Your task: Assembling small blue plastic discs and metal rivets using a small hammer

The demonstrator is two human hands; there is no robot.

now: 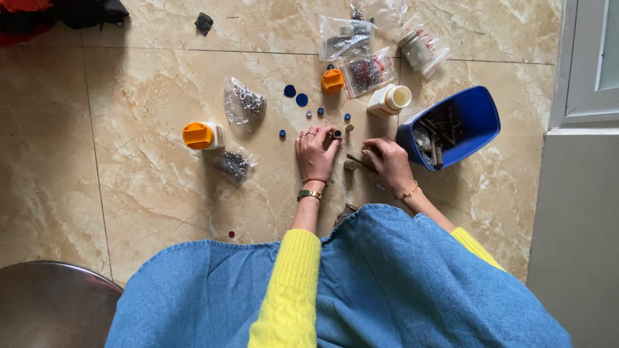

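Observation:
My left hand (314,153) rests on the marble floor with its fingertips pinched on a small metal cylinder piece (337,134). My right hand (387,161) is just to the right, holding a long dark screw (358,160) that points left. A small metal nut (350,165) lies between the two hands, and another small piece (349,127) sits a little farther away. Yellow sleeves and a blue denim skirt fill the bottom of the view.
A blue tub (474,116) of screws stands tipped at the right. An open white bottle (389,100), its orange cap (333,81), a capped bottle (204,136), bags of hardware (244,101) and blue discs (296,95) lie beyond. A metal stool (51,303) is bottom left.

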